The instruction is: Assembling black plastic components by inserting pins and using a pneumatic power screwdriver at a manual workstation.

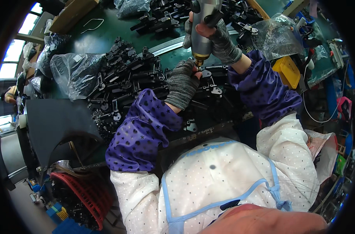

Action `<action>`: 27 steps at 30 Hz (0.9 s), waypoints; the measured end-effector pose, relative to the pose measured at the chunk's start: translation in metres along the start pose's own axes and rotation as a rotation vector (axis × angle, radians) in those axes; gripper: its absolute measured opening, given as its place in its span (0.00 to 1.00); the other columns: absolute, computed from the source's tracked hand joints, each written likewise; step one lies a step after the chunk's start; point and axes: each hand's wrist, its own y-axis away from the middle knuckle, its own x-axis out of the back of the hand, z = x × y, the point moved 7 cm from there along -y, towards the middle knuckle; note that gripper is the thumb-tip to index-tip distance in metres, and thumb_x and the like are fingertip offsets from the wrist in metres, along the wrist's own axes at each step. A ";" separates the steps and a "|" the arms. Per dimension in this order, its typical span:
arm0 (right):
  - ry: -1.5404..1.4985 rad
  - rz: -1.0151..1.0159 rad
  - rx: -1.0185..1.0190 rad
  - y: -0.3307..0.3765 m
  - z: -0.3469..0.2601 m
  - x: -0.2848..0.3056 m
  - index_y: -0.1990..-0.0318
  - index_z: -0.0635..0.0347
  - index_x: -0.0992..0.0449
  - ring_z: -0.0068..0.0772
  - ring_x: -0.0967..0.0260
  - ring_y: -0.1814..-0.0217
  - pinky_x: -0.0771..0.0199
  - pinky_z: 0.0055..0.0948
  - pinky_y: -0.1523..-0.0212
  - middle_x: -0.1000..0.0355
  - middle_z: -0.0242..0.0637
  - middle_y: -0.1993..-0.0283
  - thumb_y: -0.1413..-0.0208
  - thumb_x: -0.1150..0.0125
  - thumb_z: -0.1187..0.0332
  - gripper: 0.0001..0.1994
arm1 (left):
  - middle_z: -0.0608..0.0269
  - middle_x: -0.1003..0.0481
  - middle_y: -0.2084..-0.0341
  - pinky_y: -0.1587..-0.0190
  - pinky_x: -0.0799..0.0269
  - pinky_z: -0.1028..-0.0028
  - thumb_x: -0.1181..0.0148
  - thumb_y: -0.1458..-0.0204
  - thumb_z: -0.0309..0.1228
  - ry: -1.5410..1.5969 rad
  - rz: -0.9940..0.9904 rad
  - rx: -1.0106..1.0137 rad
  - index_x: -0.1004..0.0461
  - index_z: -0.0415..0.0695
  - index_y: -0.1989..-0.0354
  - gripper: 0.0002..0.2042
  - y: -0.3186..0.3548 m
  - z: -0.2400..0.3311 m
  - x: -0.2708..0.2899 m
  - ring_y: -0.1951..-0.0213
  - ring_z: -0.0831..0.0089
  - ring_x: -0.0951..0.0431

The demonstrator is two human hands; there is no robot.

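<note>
While a dark grey sheet [60, 123] stands at our far left, a clear plastic bag [70, 72] slumps on the green table [83, 45] beyond it, bearing a small pale patch, perhaps a label, too small for us to read. Below the sheet, near the lower edge, we see a red basket [89, 197] filled with dark pieces. Next comes a heap of black parts [123, 64], some with bright metal ends, reaching up to our gloved left hand [182, 85]. Its fingers are curled in, thumb and fingertips close together just beside the tip of the power screwdriver [201, 45]; we cannot tell what, if anything, they pinch. The screwdriver is above the table, near the upper middle of our view, its long axis running almost straight up and down the picture with a slight lean: the silver body is at the top, the brass-coloured nose points down toward us and our left fingertips. Below it, blue lettering [210, 147] arcs across the chest of our white apron [212, 175], too foreshortened to make out. Our gloved right hand [216, 37] has its fingers wrapped around the screwdriver's body. Farther right we find another clear bag [279, 37] and a yellow container [287, 72].
</note>
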 end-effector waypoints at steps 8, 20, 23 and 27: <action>-0.042 -0.027 -0.033 0.000 0.006 -0.001 0.55 0.60 0.39 0.33 0.31 0.68 0.26 0.33 0.68 0.37 0.37 0.64 0.58 0.41 0.59 0.24 | 0.57 0.31 0.80 0.72 0.33 0.68 0.38 0.66 0.30 -0.017 0.005 -0.008 0.32 0.42 0.77 0.09 0.002 0.002 0.004 0.74 0.61 0.28; -0.073 -0.230 -0.133 -0.020 0.031 -0.005 0.64 0.67 0.32 0.31 0.30 0.72 0.27 0.30 0.69 0.32 0.39 0.68 0.59 0.42 0.58 0.20 | 0.56 0.31 0.80 0.72 0.33 0.68 0.38 0.66 0.29 0.028 0.058 -0.122 0.31 0.42 0.78 0.09 0.004 0.004 0.001 0.75 0.60 0.28; -0.103 -0.197 -0.095 -0.014 0.032 0.004 0.63 0.67 0.32 0.28 0.31 0.69 0.28 0.27 0.67 0.31 0.37 0.68 0.59 0.42 0.60 0.19 | 0.56 0.31 0.80 0.72 0.33 0.68 0.37 0.67 0.28 -0.022 0.040 -0.135 0.31 0.41 0.78 0.09 0.004 0.008 -0.004 0.75 0.60 0.28; 0.127 -0.143 0.042 -0.011 -0.008 -0.008 0.61 0.65 0.32 0.24 0.32 0.64 0.29 0.25 0.64 0.31 0.37 0.66 0.61 0.40 0.57 0.22 | 0.57 0.30 0.81 0.72 0.33 0.70 0.36 0.67 0.29 -0.035 -0.007 -0.109 0.31 0.42 0.78 0.10 -0.001 0.007 -0.006 0.76 0.62 0.28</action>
